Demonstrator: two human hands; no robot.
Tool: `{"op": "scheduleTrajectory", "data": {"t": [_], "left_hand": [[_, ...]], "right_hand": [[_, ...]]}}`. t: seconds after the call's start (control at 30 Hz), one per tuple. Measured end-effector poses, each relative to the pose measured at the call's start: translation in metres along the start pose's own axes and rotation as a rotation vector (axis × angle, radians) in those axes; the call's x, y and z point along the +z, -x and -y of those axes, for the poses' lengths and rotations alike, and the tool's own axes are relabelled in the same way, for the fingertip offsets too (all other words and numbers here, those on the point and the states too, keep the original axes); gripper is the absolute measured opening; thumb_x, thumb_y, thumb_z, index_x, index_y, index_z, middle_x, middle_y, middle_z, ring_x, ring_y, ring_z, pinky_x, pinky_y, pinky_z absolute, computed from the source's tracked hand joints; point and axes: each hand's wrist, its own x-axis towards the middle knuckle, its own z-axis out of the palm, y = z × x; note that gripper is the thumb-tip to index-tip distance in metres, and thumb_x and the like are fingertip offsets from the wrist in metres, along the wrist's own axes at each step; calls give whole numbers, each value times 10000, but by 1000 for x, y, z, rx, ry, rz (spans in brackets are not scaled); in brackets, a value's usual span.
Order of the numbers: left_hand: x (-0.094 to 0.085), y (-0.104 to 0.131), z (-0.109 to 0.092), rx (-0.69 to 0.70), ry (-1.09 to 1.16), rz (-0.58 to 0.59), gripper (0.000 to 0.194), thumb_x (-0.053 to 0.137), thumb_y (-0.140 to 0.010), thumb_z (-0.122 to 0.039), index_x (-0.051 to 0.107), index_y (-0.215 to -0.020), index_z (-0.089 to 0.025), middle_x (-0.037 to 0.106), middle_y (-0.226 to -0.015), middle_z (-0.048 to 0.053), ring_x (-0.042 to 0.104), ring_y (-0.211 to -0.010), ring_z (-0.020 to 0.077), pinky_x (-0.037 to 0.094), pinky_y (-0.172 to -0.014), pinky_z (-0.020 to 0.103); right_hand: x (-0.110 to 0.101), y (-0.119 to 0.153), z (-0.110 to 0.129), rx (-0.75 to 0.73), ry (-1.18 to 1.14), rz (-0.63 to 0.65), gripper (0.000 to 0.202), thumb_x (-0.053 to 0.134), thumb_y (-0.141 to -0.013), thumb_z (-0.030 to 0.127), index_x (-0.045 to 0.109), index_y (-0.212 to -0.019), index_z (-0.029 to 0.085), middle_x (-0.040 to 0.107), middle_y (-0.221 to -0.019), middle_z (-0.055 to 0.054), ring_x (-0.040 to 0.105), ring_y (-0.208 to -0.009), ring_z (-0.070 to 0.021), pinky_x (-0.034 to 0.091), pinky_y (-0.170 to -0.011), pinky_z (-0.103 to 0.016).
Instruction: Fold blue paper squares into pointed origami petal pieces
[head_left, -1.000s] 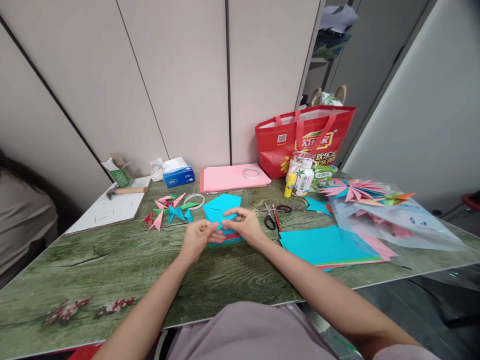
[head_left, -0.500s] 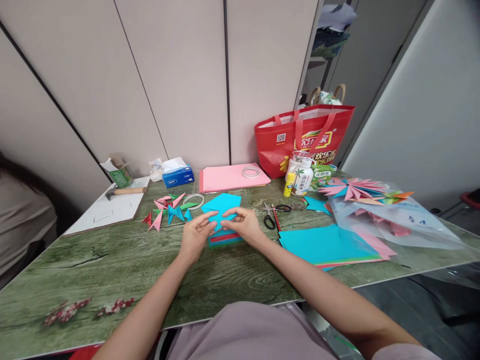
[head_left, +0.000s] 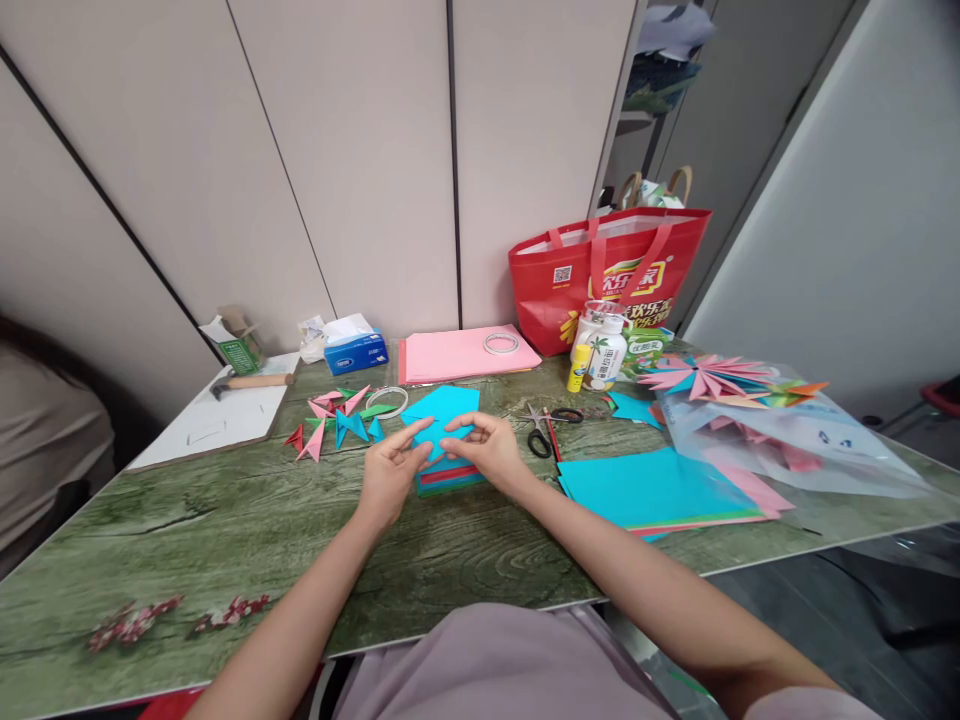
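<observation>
A blue sheet of paper [head_left: 448,402], with folded, angled edges, is held up between my two hands over the table. My left hand [head_left: 390,468] pinches its lower left side between thumb and fingers. On the right, my right hand [head_left: 487,450] grips the opposite side with thumb and bent fingers. Below the sheet lies a small stack of coloured paper [head_left: 450,483], with red, blue and green edges showing. The fingers hide part of the fold. Left of my hands are several folded paper pieces [head_left: 349,428] in pink, red, green and blue.
Scissors [head_left: 538,440] and a red pencil [head_left: 553,436] lie to the right, near larger coloured sheets [head_left: 660,488]. Behind stand a glue stick [head_left: 578,368], a white bottle [head_left: 606,355] and a red bag [head_left: 547,300]. A hammer [head_left: 255,381] rests on a white board at left; a person sits beyond.
Both hands stay in nearly the same place with the blue paper between them. The paper's upper edge has shifted very slightly to the left.
</observation>
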Motion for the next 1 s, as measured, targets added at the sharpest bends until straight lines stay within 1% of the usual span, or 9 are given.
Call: {"op": "scheduleTrajectory", "data": {"t": [0.13,0.23,0.4,0.57,0.73,0.87,1.0], "left_hand": [[-1,-1,3,26,-26,-15,411,704,-575,-266,661,-970,-159,573,-661,-8,462,-589,94,403,-548,204],[-1,-2,5,27,-12,-30,419,699,-579,-236,653,-986,-146,520,-581,-28,396,-527,71,346,-505,188],[1,0,1,-2,33,-11,443,696,-575,-234,643,-1006,-149,402,-513,-60,351,-492,59,333,-501,192],[2,1,-1,9,42,6,476,710,-559,-215,631,-1024,-150,344,-523,-66,319,-488,48,284,-465,176],[4,1,-4,14,41,21,512,736,-510,-178,637,-1011,-136,288,-535,-69,278,-487,44,272,-453,176],[5,1,-3,36,39,24,507,734,-518,-195,636,-1012,-140,257,-530,-74,261,-477,43,270,-438,173],[3,0,2,54,16,27,536,730,-533,-199,613,-1050,-119,237,-527,-76,259,-471,41,274,-425,167]], "right_hand": [[-1,-1,-1,1,-5,-17,304,741,-502,323,557,-680,160,552,-463,47,597,-453,-130,481,-435,-207],[-1,-2,-2,-1,-14,-16,299,747,-496,308,546,-660,158,538,-450,56,589,-439,-119,471,-429,-193],[-2,-2,-3,4,-6,-12,300,748,-492,299,570,-683,152,550,-452,50,582,-429,-117,462,-422,-192],[-2,-2,-1,4,22,-16,300,739,-508,309,590,-713,150,561,-454,41,586,-439,-125,465,-435,-204],[-1,-1,2,-2,33,-15,289,722,-531,322,594,-730,154,564,-447,37,587,-446,-136,468,-444,-221],[-1,-1,1,12,3,-13,300,725,-524,329,592,-730,155,560,-459,40,599,-465,-143,479,-458,-230],[-1,-1,1,19,-13,-9,305,730,-516,328,589,-722,153,554,-459,43,599,-463,-139,479,-461,-226]]}}
